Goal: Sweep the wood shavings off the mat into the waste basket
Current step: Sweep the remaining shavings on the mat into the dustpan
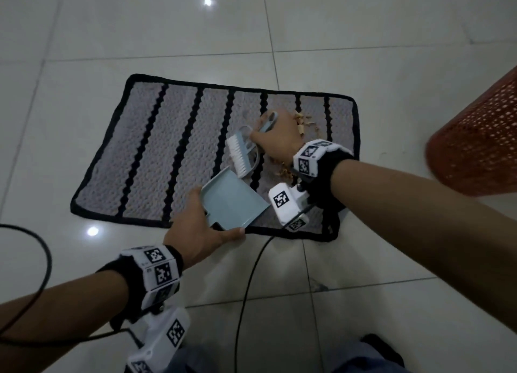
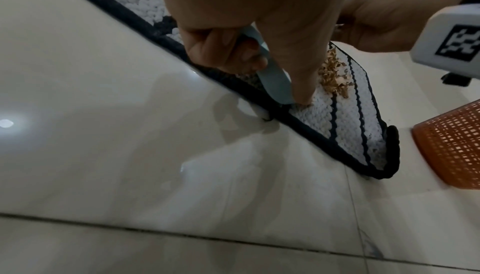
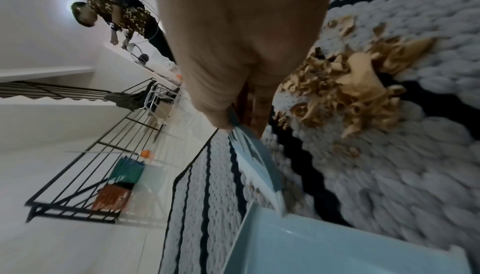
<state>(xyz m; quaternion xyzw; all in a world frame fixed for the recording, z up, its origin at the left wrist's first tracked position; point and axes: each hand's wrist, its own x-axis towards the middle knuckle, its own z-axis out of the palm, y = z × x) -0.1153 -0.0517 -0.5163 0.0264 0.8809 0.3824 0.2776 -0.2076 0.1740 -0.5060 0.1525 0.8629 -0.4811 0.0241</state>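
Note:
A grey mat [image 1: 156, 154] with black stripes and a black border lies on the tiled floor. Tan wood shavings [image 1: 300, 123] [image 2: 335, 79] [image 3: 345, 89] sit on its right part, beside and under my right hand. My right hand [image 1: 275, 140] grips the handle of a pale blue brush [image 1: 243, 154] with white bristles, held over the mat. My left hand [image 1: 201, 227] [image 2: 233, 48] holds the pale blue dustpan [image 1: 233, 202] [image 3: 337, 247] by its near end at the mat's front edge. The orange mesh waste basket [image 1: 481, 137] [image 2: 451, 146] stands to the right of the mat.
Black cables [image 1: 249, 283] run across the glossy floor near the mat's front edge and at the far left. In the right wrist view a black railing [image 3: 85, 175] and another person [image 3: 119, 17] at a counter stand in the background.

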